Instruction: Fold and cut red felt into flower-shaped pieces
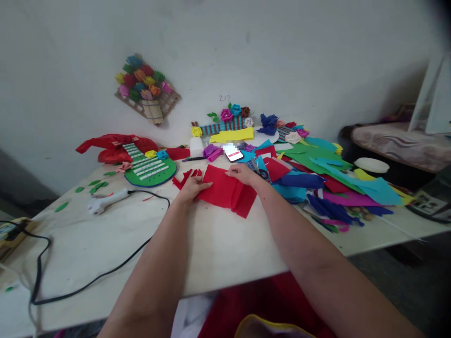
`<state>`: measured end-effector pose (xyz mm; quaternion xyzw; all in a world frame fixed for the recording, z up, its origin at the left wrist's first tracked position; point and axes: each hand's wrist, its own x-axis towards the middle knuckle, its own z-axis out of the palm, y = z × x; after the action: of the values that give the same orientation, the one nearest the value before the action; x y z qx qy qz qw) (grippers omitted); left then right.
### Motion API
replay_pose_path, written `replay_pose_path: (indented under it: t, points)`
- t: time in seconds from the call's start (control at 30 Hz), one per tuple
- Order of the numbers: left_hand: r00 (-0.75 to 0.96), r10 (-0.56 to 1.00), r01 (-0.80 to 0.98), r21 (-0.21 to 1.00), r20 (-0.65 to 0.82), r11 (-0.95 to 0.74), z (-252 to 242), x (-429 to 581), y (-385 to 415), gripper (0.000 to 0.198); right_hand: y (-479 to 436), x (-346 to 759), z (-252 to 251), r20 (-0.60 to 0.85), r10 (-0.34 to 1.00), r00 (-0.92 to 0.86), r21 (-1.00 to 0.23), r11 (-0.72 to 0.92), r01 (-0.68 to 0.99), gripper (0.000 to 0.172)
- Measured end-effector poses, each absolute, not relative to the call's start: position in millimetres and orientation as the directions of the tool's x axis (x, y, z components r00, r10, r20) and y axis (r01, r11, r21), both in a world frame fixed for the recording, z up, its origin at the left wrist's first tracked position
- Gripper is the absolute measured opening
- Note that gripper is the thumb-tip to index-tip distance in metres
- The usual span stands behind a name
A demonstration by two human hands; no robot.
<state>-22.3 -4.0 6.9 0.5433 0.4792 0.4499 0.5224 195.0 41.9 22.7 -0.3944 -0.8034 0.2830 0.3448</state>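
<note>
A folded red paper sheet (pixel 229 191) lies on the white table (pixel 211 244) in front of me. My left hand (pixel 192 187) rests on its left edge, fingers stretched flat along the paper. My right hand (pixel 242 172) lies at the sheet's far edge, fingers curled down on the paper. Small red paper scraps (pixel 185 177) sit just beyond my left hand.
A white glue gun (pixel 105 201) with a black cord (pixel 105 274) lies at left. A green round craft piece (pixel 151 170), a phone (pixel 234 154), scissors (pixel 257 169) and a heap of coloured paper sheets (pixel 327 178) fill the back and right. Paper flower crafts hang on the wall (pixel 146 89).
</note>
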Motion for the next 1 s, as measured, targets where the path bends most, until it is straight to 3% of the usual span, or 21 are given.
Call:
replay_pose_path:
  t: [0.3,0.67,0.9,1.0]
  points:
    - [0.057,0.984,0.257,0.950,0.171,-0.180,12,-18,-4,0.047,47,199,14,0.290,0.888,-0.357,-0.823,0.422,0.381,0.030]
    - [0.128,0.982,0.097,0.983,0.140,-0.153,11,-16,-7,0.039,44,195,17,0.255,0.923,-0.287,-0.880,0.345,0.326,0.028]
    - [0.128,0.982,0.203,0.966,0.135,-0.159,17,-12,-13,0.039,45,200,17,0.221,0.936,-0.273,-0.930,0.287,0.231,0.026]
    - [0.029,0.992,0.196,0.972,0.124,-0.128,19,-10,-13,0.046,43,200,17,0.203,0.946,-0.254,-0.941,0.260,0.215,0.025]
